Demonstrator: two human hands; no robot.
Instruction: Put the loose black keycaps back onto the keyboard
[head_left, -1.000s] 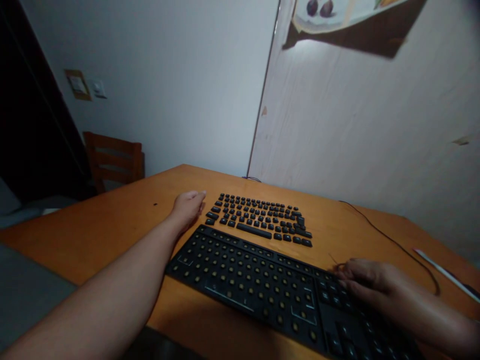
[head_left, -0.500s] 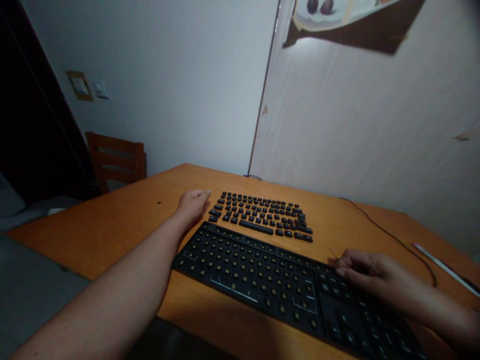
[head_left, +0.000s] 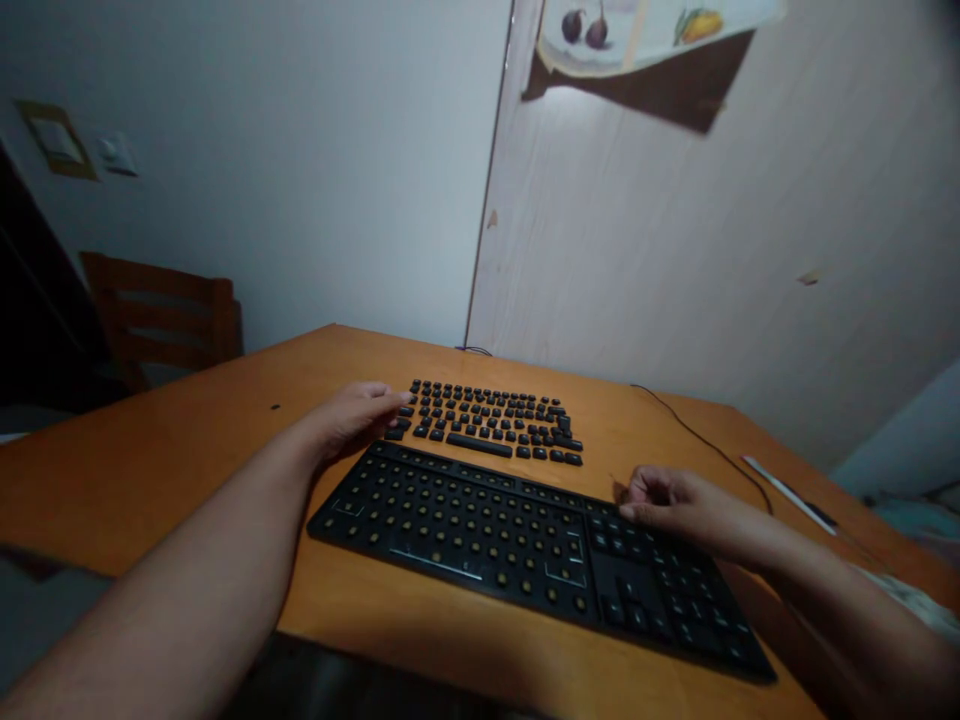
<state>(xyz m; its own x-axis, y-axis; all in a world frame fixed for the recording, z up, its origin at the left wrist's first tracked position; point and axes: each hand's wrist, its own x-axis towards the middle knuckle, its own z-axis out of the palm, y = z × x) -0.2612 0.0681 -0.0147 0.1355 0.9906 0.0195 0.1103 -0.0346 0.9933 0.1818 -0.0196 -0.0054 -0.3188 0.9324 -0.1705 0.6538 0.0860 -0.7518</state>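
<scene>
Black keycaps (head_left: 478, 445) lie nr L hand (head_left: 352, 415) & kbd (head_left: 457, 525).

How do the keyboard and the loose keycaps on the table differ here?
The keyboard is one long board, its larger left section stripped to bare key posts; the keycaps are separate small pieces laid in rows.
The keyboard lies nearer the camera; the keycaps sit beyond it, toward the wall.
The keyboard spans wider in view than the keycaps' whole layout.
Both are black.
</scene>
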